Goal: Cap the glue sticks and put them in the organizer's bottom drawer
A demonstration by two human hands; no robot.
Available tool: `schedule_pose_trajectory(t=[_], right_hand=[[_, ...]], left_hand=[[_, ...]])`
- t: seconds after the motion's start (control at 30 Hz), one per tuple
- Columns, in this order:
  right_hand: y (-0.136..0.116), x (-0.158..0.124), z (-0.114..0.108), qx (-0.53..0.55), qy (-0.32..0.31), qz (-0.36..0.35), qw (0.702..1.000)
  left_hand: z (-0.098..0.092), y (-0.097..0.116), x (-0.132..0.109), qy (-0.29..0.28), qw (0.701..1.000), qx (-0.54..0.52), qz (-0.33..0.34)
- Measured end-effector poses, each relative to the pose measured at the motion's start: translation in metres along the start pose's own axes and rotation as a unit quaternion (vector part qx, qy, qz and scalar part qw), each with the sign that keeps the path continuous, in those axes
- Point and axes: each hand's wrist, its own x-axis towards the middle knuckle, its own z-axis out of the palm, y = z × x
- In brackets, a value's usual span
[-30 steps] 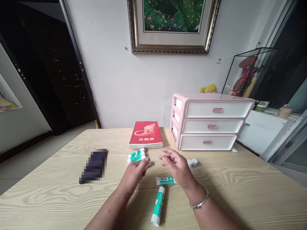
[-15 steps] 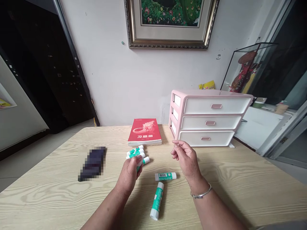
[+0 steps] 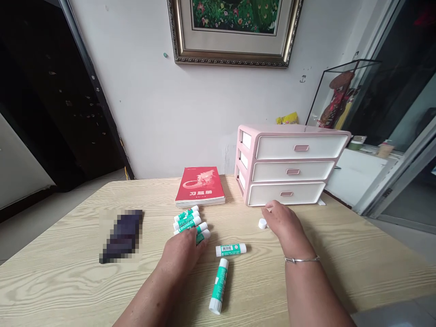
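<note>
My left hand (image 3: 182, 250) is over the near end of a row of green-and-white glue sticks (image 3: 187, 221). Its fingers close around the nearest glue stick (image 3: 203, 236), which pokes out beside the thumb. My right hand (image 3: 283, 222), with a bracelet on the wrist, hovers low over the table in front of the drawers, its fingers loosely bent and partly hidden. Just left of its fingertips a small white cap (image 3: 262, 223) rests on the wood. Between the hands, one glue stick (image 3: 230, 250) lies crosswise and another (image 3: 218, 286) points towards me.
Behind the glue sticks lies a red book (image 3: 200, 185). A pink and white drawer unit (image 3: 289, 170) stands at the back right, all drawers closed. On the left is a dark, pixelated item (image 3: 123, 236). A framed picture (image 3: 231, 59) hangs on the wall.
My left hand has lowered the glue stick to the near end of the row and turned palm down. The right hand has moved right and down, and the white cap now shows beside it.
</note>
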Motion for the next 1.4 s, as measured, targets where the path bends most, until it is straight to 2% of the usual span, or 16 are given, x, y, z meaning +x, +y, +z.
schedule_pose_trajectory(t=[0.17,0.27,0.4,0.53,0.6,0.67,0.77,0.97,1.03,1.1,1.17,1.2,1.3,1.37,1.4], right_hand=[[-0.007,-0.006,0.010,-0.044,-0.055,-0.034,0.997],[-0.009,-0.006,0.019,-0.054,-0.076,-0.059,0.994],[-0.011,-0.004,0.028,-0.046,-0.086,-0.069,0.993],[-0.014,-0.006,0.035,-0.035,-0.086,-0.087,0.992],[-0.016,-0.007,0.039,-0.033,-0.086,-0.096,0.991],[-0.018,-0.008,0.043,-0.031,-0.084,-0.105,0.990],[-0.021,-0.009,0.048,-0.026,-0.087,-0.110,0.990],[-0.028,-0.011,0.048,-0.015,-0.098,-0.090,0.991],[-0.032,-0.012,0.047,0.018,-0.092,-0.093,0.991],[-0.037,-0.013,0.047,0.095,-0.075,-0.102,0.987],[-0.043,-0.015,0.048,0.215,-0.066,-0.104,0.969],[-0.046,-0.016,0.049,0.286,-0.071,-0.103,0.950],[-0.055,-0.021,0.050,0.477,-0.103,-0.094,0.868],[-0.060,-0.026,0.049,0.550,-0.123,-0.091,0.821],[-0.062,-0.028,0.048,0.570,-0.129,-0.091,0.806]], left_hand=[[-0.005,0.001,-0.001,0.013,0.999,0.036,0.005],[-0.005,0.000,-0.001,0.051,0.997,0.051,0.014],[0.002,0.004,-0.003,0.087,0.995,-0.024,0.037],[0.011,0.019,-0.009,0.045,0.977,-0.138,0.154],[0.013,0.026,-0.010,0.010,0.968,-0.154,0.197],[0.012,0.030,-0.010,-0.022,0.966,-0.147,0.214],[0.011,0.031,-0.007,-0.042,0.968,-0.123,0.214],[0.016,0.036,-0.005,-0.036,0.977,-0.057,0.202],[0.013,0.041,-0.006,-0.040,0.981,-0.047,0.182],[0.008,0.043,-0.007,-0.048,0.986,-0.068,0.146],[0.003,0.040,-0.006,-0.046,0.986,-0.126,0.096],[0.002,0.037,-0.005,-0.039,0.983,-0.164,0.074],[0.003,0.024,0.002,-0.003,0.954,-0.296,0.042],[0.005,0.017,0.005,0.007,0.929,-0.369,0.040],[0.006,0.016,0.006,0.004,0.919,-0.392,0.037]])
